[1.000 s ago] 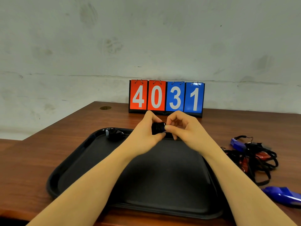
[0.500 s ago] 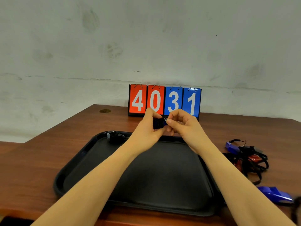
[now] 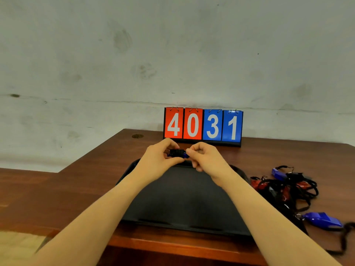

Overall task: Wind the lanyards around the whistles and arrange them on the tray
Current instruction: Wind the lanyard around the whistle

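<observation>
Both hands are working above the tray's point(image 3: 184, 198) far edge, the left hand point(image 3: 159, 160) gripping the small, light, likely slick blue whistle point(image 3: 177, 153) by its body while the right hand point(image 3: 205, 158) is pinching the limp lanyard end.

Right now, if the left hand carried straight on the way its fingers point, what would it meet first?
The left hand points rightward across the wound whistle it pinches, so it would probably meet the right hand holding the other end. Depth is hard to judge from this view.
</observation>
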Available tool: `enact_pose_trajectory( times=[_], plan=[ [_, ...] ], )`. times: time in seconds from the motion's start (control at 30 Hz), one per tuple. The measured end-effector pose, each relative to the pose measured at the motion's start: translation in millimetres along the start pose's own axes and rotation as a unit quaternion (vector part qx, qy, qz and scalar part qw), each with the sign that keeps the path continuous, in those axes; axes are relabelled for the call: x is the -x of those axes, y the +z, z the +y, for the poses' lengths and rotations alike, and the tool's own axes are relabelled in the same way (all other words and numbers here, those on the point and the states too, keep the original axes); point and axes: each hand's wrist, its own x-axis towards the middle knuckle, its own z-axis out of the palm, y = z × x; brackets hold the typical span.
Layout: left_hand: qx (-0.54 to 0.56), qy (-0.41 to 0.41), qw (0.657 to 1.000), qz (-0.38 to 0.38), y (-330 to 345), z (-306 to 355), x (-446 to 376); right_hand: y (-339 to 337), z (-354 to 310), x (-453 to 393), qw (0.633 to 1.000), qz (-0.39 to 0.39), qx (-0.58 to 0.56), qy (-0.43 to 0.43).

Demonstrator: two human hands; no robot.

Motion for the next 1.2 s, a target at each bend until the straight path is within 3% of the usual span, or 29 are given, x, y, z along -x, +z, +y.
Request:
enact_pose_trajectory(
  times=[0.27, 0.47, 0.6, 0.77, 1.2],
  plan=[
    [-0.056, -0.044, 0.997, -0.035, -26, -37, 15, 55, -3, -10, 0.996, 0.001, -0.024, 0.082],
    [-0.018, -0.093, 0.995, -0.029, -32, -61, 23, 79, 4, -19, 0.99, -0.021, 0.101, 0.093],
    [-0.037, -0.088, 0.994, -0.052, -31, -70, 30, 81, 9, -14, 0.987, -0.05, 0.114, 0.103],
    [-0.077, -0.074, 0.992, -0.071, -34, -71, 36, 81, 6, -10, 0.979, -0.099, 0.153, 0.087],
    [-0.121, -0.077, 0.988, -0.06, -30, -61, 44, 74, 4, 1, 0.981, -0.084, 0.169, 0.04]
  ],
)
